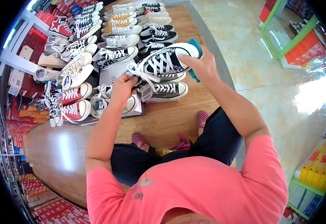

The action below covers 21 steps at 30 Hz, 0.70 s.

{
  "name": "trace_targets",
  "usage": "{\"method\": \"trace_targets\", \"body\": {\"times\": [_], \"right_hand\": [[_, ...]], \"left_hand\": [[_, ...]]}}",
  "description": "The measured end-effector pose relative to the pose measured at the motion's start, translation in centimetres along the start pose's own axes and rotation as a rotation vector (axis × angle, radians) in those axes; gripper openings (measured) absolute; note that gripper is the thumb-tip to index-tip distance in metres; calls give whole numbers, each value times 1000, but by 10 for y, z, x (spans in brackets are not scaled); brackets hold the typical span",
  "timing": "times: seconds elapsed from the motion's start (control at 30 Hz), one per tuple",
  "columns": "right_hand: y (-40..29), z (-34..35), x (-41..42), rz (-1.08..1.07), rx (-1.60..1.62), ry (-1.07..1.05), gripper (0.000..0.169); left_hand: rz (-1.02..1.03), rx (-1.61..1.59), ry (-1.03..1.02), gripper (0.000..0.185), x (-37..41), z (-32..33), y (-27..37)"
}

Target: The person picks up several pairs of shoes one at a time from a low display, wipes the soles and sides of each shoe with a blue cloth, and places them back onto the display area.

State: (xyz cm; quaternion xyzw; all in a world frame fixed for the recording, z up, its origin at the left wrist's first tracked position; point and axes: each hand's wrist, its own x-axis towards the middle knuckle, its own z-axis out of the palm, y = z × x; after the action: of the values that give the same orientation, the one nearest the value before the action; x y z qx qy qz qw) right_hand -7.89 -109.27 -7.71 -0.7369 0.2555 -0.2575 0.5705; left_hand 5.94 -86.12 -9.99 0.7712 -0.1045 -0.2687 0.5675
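Between my two hands is a black-and-white patterned canvas sneaker [163, 60] with white laces and a white rubber toe cap, held above the rows of shoes. My left hand [125, 86] pinches it at the heel end, by the bow of the laces. A tag [146, 93] with printing hangs just beside those fingers. My right hand [203, 65] grips the toe, thumb on the cap, with a teal cloth [195, 44] pressed between the fingers and the sole edge. Underneath, a pair of dark grey sneakers [165, 91] is partly covered by the held one.
Several rows of sneakers [121, 22] fill the low display to the front left, including a red pair [74, 93]. Shoe boxes [25, 81] are stacked beyond them. A green-framed glass case [289, 30] stands at the upper right. Wooden flooring [163, 120] lies around my feet.
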Motion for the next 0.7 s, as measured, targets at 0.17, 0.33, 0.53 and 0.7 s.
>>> {"method": "trace_targets", "body": {"times": [0.17,0.33,0.53,0.7], "right_hand": [[-6,-6,-10,-109,12,103,48],[-11,-14,-13,-49,24,82,44],[-13,-20,-15,-11,-29,-21,41],[-3,-28,-9,-25,11,-45,44]], "left_hand": [[413,412,108,17,6,-1,-20],[113,-322,-259,25,1,11,-4],[218,-500,-336,25,19,19,-27],[90,-1040,-393,26,5,45,-33]]}}
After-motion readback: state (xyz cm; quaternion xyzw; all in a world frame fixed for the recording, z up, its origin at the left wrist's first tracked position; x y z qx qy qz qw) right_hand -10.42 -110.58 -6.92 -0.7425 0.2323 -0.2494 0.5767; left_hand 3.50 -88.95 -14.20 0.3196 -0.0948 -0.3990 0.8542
